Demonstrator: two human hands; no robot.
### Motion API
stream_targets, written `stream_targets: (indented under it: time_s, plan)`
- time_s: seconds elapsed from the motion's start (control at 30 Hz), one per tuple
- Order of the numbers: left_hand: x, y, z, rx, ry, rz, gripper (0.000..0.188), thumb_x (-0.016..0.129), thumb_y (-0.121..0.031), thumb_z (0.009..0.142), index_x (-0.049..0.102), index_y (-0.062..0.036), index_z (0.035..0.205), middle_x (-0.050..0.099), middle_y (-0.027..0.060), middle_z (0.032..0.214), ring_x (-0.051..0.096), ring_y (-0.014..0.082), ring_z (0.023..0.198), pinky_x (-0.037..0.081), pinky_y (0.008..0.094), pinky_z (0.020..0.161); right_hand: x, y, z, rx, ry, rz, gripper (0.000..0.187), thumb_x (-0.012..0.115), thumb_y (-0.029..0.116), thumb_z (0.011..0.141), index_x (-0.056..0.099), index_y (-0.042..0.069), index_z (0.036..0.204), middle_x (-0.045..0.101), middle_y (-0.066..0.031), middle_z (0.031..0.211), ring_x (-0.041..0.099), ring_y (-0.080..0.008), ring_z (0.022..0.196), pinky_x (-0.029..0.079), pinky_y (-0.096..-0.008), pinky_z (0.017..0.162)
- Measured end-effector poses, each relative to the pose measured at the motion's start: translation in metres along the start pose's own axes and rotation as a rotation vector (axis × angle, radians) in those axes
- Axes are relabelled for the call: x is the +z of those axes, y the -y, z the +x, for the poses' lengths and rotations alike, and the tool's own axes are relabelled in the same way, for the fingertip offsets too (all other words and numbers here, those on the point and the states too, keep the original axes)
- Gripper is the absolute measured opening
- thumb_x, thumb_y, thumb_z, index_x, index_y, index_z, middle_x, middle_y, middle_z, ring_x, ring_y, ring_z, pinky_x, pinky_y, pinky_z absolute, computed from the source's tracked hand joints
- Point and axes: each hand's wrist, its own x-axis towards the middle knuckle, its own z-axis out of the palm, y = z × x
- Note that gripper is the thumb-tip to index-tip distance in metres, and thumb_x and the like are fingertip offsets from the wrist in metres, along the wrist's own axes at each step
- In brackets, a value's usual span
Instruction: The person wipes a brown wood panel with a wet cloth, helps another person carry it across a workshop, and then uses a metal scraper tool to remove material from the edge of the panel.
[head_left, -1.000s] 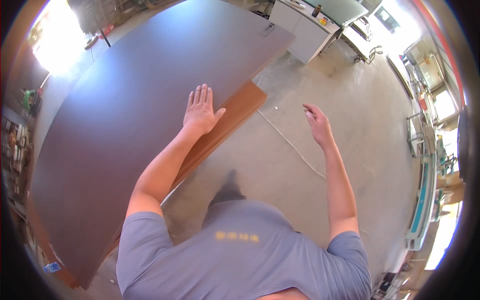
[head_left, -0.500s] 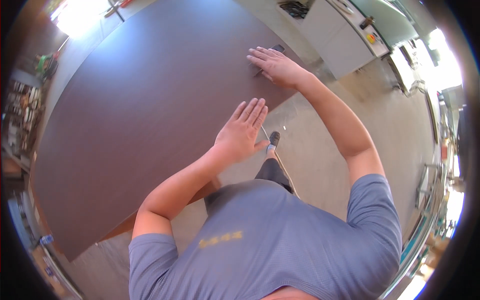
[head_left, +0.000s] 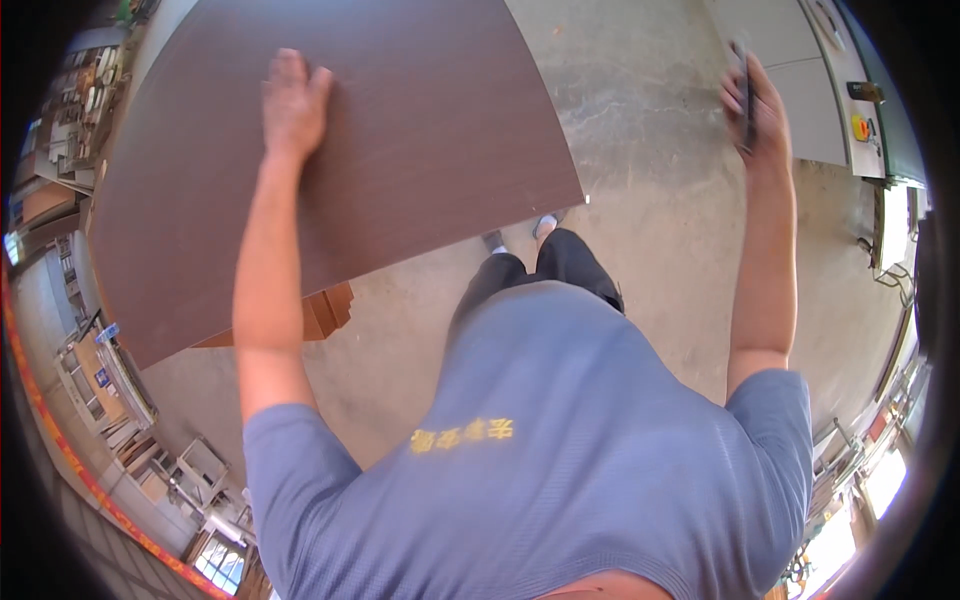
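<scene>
The big brown panel (head_left: 340,150) runs out past the top edge beyond the left hand's (head_left: 293,100) fingertips, so its far end can't be seen. Below that hand's wrist, the panel covers most of an orange-brown board (head_left: 325,312); only a corner pokes out. In the right hand (head_left: 757,110), a thin dark thing (head_left: 744,95) sits between the fingers, mostly covered and too small to make out.

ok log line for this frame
left hand: flat on brown panel | right hand: holds dark object | floor: concrete
</scene>
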Motion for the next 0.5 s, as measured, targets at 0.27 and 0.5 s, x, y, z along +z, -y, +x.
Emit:
stream_targets:
  time_s: [0.27, 0.5]
  plan:
    - [-0.219, -0.338, 0.028, 0.54, 0.188, -0.981, 0.072, 0.064, -0.049, 0.093, 0.044, -0.0135, 0.153, 0.038, 0.0118, 0.162, 0.035, 0.033, 0.15, 0.026, 0.0482, 0.125, -0.109, -0.032, -0.125, 0.109, -0.313, -0.07, 0.043, 0.048, 0.019, 0.106, 0.046, 0.005, 0.146, 0.058, -0.0052, 0.086, 0.046, -0.0081, 0.052, 0.036, -0.0212, 0.042]
    - [-0.179, -0.213, 0.016, 0.225, -0.094, -1.266, 0.047, 0.071, -0.01, 0.089, 0.063, -0.0073, 0.135, 0.059, 0.012, 0.143, 0.054, 0.0329, 0.134, 0.043, 0.0442, 0.113, -0.002, -0.076, -0.208, 0.202, -0.156, -0.389, 0.059, 0.053, 0.01, 0.097, 0.044, 0.015, 0.155, 0.057, 0.0019, 0.068, 0.048, -0.0052, 0.052, 0.041, -0.0234, 0.046]
